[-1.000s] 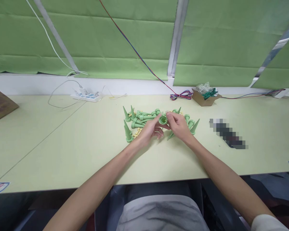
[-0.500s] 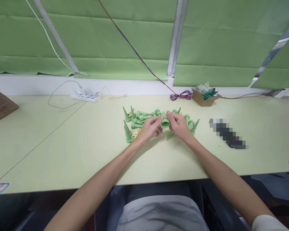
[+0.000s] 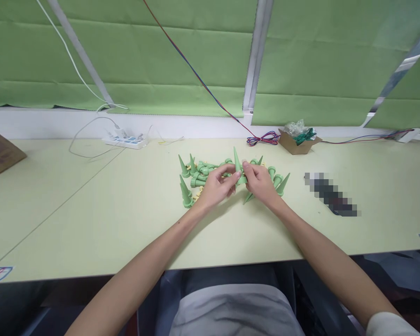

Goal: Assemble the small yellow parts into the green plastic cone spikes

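A green plastic watering spike (image 3: 237,159) stands point up between my two hands, its wide ribbed base low. My left hand (image 3: 217,187) is closed on its side, thumb across the cone. With thumb and fingers pinched, my right hand (image 3: 261,181) grips the spike near its base from the right; its fingertips are partly hidden. Around and behind my hands lie several more green spikes, one pair upright at the left (image 3: 186,193) and one leaning at the right (image 3: 283,185). Small yellow pieces (image 3: 198,192) are scattered among them.
A small cardboard box (image 3: 296,145) with green and clear bundles sits at the back, beside a coil of red and blue wire (image 3: 264,138). A white power strip (image 3: 126,141) lies back left. To the right rests a blurred dark object (image 3: 331,193).
The spike between my hands has turned from its open base facing me to standing with its point up. My left fingers have shifted around it; my right hand stays nearly in place.
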`<control>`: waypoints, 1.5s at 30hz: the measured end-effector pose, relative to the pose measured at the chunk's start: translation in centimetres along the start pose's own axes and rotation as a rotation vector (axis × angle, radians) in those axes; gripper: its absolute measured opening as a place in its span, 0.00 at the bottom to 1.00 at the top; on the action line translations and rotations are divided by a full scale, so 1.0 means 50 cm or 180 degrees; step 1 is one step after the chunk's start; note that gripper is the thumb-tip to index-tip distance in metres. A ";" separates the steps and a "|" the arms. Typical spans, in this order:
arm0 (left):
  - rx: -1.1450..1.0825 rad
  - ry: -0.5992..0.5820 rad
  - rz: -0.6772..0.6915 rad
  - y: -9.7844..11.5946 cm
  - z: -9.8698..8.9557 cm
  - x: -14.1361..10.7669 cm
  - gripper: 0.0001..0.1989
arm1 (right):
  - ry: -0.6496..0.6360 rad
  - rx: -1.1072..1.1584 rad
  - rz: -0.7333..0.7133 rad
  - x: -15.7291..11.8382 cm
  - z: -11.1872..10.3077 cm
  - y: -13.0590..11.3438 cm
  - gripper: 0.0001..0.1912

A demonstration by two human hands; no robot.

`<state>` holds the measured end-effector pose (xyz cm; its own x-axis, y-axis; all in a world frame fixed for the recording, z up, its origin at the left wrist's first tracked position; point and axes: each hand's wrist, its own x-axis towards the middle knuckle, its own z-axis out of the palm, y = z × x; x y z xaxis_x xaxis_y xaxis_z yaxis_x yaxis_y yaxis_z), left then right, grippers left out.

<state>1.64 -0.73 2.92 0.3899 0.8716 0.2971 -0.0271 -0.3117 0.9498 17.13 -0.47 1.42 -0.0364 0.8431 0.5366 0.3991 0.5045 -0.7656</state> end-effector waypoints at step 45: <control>0.0517 0.0547 -0.0145 -0.020 0.009 0.005 0.23 | 0.0263 0.0385 0.0119 0.002 0.005 -0.001 0.26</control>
<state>2.16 -0.36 2.00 0.2245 0.9334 0.2799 0.1407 -0.3153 0.9385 16.88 -0.38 1.43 0.0540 0.8460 0.5304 0.2853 0.4960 -0.8201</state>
